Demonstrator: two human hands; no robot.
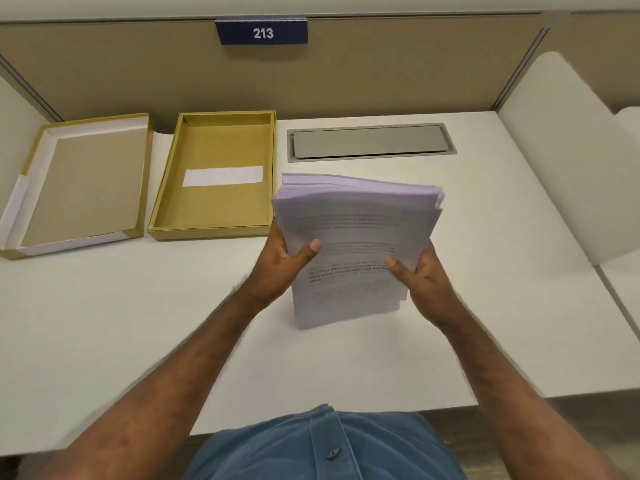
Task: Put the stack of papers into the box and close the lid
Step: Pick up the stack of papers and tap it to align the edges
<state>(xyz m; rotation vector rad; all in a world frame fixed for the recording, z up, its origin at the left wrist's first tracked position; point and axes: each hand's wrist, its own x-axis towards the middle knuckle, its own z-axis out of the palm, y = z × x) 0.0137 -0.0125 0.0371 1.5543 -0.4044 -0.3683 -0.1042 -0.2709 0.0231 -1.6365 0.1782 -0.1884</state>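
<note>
Near the middle of the counter (104, 323), the stack of papers (353, 244) is held up on its lower edge, leaning back. It is gripped at both sides: the left hand (280, 268) is closed on its left edge and the right hand (420, 275) on its right edge, thumbs on the front sheet. Printed lines are seen on the page, but they are too blurred to be read. The open box (214, 178) lies toward the far left corner, to the left of the stack, its long side running away from the person. So the left hand is nearer to it. A white label is seen inside, blank. The lid (83, 185) lies upside down, just left of the box. A sign (262, 32) on the back wall reads "213".
</note>
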